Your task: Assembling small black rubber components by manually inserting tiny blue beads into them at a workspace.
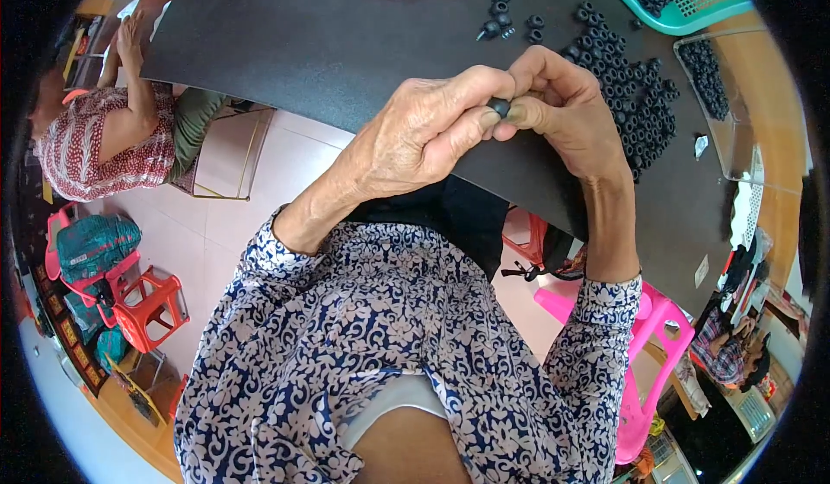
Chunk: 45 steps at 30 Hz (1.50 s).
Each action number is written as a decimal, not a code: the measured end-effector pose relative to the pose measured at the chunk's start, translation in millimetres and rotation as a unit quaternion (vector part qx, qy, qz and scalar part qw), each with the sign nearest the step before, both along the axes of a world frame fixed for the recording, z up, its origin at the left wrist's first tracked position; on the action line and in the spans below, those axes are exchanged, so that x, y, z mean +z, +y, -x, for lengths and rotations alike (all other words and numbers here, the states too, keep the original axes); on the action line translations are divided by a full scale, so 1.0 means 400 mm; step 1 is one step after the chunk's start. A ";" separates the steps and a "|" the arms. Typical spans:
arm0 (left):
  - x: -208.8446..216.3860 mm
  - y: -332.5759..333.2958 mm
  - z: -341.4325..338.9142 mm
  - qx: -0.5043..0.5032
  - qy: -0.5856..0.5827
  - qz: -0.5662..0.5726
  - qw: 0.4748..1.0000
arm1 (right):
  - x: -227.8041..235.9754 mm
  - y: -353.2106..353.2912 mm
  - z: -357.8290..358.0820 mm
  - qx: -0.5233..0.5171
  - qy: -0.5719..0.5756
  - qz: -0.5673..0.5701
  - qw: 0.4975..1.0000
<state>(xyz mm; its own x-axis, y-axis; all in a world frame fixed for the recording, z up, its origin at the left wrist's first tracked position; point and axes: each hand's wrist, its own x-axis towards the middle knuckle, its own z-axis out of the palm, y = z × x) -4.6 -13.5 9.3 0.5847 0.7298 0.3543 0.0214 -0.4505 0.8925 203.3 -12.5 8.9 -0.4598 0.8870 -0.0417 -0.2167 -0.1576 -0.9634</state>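
Between the fingertips of both hands is a small round black rubber-like piece, held up over the near edge of the dark table. My left hand pinches it from the left with thumb and forefinger. From the other side, my right hand closes thumb and fingers on the same piece, partly covering it. Just beyond my right hand spreads a pile of small black rings. A few separate black pieces, including one with a metallic tip, lie past my fingers.
A teal basket with more black pieces stands at the far right, beside a clear tray of small black parts. The dark table runs leftward towards another seated person. A pink chair is at my right.
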 end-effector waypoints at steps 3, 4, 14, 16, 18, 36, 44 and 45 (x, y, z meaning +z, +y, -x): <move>-0.005 0.007 0.000 -0.003 -0.041 0.095 0.995 | 0.006 0.000 -0.005 -0.003 -0.014 0.009 1.000; -0.009 0.009 -0.001 -0.001 -0.041 0.093 0.995 | 0.007 0.000 -0.003 -0.002 -0.014 0.007 1.000; -0.016 0.026 0.005 -0.049 -0.095 0.241 0.965 | 0.013 -0.011 -0.011 -0.080 -0.038 -0.038 0.995; -0.022 0.033 0.004 -0.058 -0.095 0.259 0.959 | 0.014 -0.012 -0.005 -0.081 -0.045 -0.052 0.994; -0.027 0.037 0.003 -0.074 -0.124 0.290 0.946 | 0.008 -0.014 0.002 -0.085 -0.071 -0.106 0.988; -0.002 0.039 0.015 -0.019 -0.091 0.322 0.942 | 0.013 -0.022 0.058 -0.123 -0.094 -0.113 0.981; -0.020 0.036 0.032 -0.066 -0.078 0.255 0.961 | 0.050 -0.039 -0.004 -0.188 -0.115 -0.082 0.972; -0.028 0.033 0.038 -0.063 -0.078 0.256 0.961 | 0.055 -0.037 -0.020 -0.213 -0.119 -0.082 0.966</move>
<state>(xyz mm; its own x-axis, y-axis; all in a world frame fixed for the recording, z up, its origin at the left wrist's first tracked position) -19.6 -0.4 -1.7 0.6490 0.7585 0.0586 -0.1573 0.0585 0.9858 211.4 -27.3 30.8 -0.0468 0.9974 0.0553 0.0034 0.0555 -0.9985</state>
